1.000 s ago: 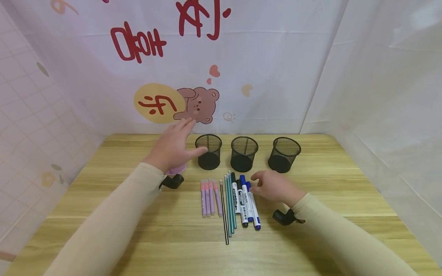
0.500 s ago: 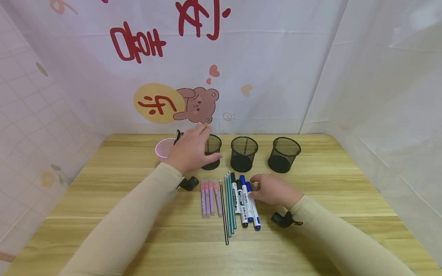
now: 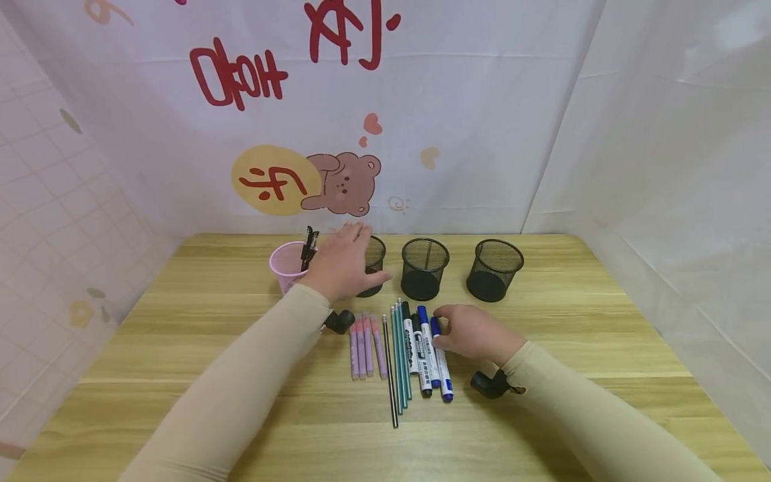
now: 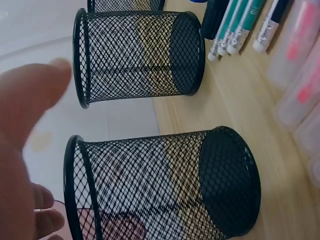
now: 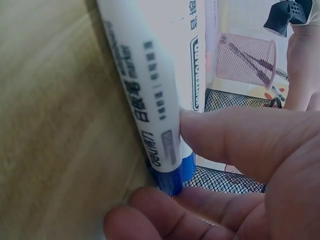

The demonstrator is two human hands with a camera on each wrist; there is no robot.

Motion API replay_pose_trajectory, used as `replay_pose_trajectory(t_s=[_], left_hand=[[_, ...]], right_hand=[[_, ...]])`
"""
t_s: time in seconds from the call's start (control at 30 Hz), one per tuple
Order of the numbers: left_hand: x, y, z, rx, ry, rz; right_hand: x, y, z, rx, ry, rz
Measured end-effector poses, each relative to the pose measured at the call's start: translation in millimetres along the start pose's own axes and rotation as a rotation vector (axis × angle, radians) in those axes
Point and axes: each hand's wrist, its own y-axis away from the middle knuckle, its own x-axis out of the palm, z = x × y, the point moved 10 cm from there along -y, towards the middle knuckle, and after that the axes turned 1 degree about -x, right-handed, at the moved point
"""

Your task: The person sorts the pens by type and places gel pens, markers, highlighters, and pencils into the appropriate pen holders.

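Note:
In the head view my left hand (image 3: pixel 342 264) hovers before a black mesh pen cup (image 3: pixel 375 258), partly hiding it. Its fingers are extended, and the left wrist view shows the thumb apart from the cup rims, nothing held. My right hand (image 3: pixel 476 331) is at the right end of the row of pens. Thumb and curled fingers are around the blue cap end of a white whiteboard marker (image 5: pixel 145 100), which still lies on the table. Beside it lie another blue-capped marker (image 3: pixel 427 341), black-capped markers (image 3: pixel 411 341), teal pencils (image 3: pixel 401 375), a dark striped pencil (image 3: pixel 390 375) and several pink-purple pens (image 3: pixel 366 348).
Left of my left hand stands a pink mesh cup (image 3: pixel 283 260) with black pens (image 3: pixel 309 248) in it. Two more black mesh cups, one in the middle (image 3: pixel 425 271) and one at right (image 3: pixel 495 271), stand along the back. A printed cloth (image 3: pixel 470 100) hangs behind the wooden table (image 3: pixel 313 428).
My left hand has moved right, from before the pink cup to before the leftmost black cup, uncovering the pink cup and its pens. My right hand has settled slightly lower at the marker.

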Motion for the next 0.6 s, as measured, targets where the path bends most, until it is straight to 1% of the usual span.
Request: replay_pose_trajectory(t_s=[0.13,0.23,0.33,0.43,0.6], left_hand=[[3.1,-1.6,-2.0,-0.005,-0.013,-0.003],[5.4,-2.5,-3.1,-0.007,0.012,-0.010],[8.6,-3.0,-1.9,-0.016,0.058,-0.009],[12.1,-3.6,3.6,-0.052,0.109,-0.007],[19.2,-5.9,17.3,-0.126,0.199,0.005]], right_hand=[[0.9,0,-1,0.015,-0.006,0.004],[1.5,0,-1,0.019,0.001,0.004],[1.9,-1,-1,0.019,0.005,0.000],[2.4,-2,-3,0.028,0.000,0.000],[4.3,-4,-5,0.027,-0.005,0.006]])
